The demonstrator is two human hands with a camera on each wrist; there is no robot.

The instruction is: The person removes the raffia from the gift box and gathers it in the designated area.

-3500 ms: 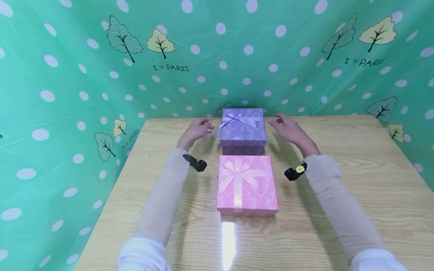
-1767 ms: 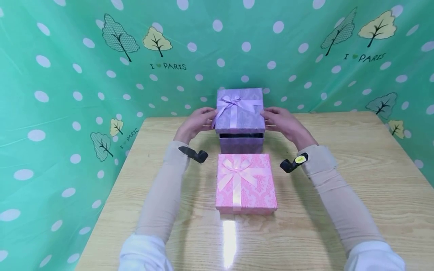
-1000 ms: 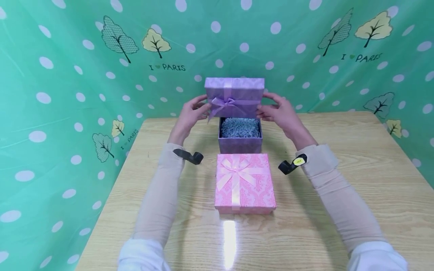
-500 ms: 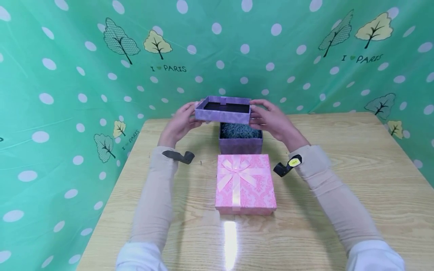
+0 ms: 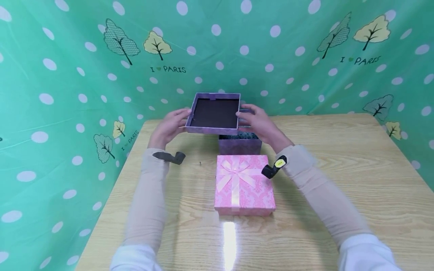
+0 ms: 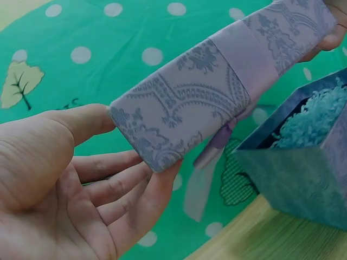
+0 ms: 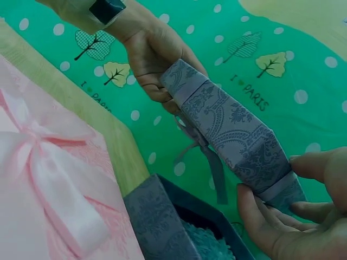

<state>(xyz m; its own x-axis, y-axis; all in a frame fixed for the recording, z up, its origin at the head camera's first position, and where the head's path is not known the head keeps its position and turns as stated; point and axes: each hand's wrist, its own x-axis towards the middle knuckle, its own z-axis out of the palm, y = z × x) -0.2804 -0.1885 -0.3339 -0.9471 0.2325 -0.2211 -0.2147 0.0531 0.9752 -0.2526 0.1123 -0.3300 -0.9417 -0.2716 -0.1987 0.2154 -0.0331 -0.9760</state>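
A purple box lid (image 5: 215, 113) is held up in the air, turned over so its black inside faces up. My left hand (image 5: 170, 126) grips its left side, thumb on the upper edge and fingers beneath, as the left wrist view shows. On the opposite side my right hand (image 5: 259, 123) pinches the lid between thumb and fingers. Ribbon ends (image 7: 217, 173) dangle from the lid's underside. Below and to the right stands the purple box base (image 5: 240, 146), uncovered and partly hidden by the lid. Blue shredded paper (image 6: 314, 116) fills it.
A pink gift box (image 5: 245, 188) with a bow and its lid on stands just in front of the purple base. Both are on a wooden table (image 5: 339, 169). A green polka-dot cloth (image 5: 217, 45) hangs behind and at the left.
The purple lid was lifted off its base by both hands, flipped over, and carried to the left. Shredded paper came into sight in the base. The pink box stayed put.
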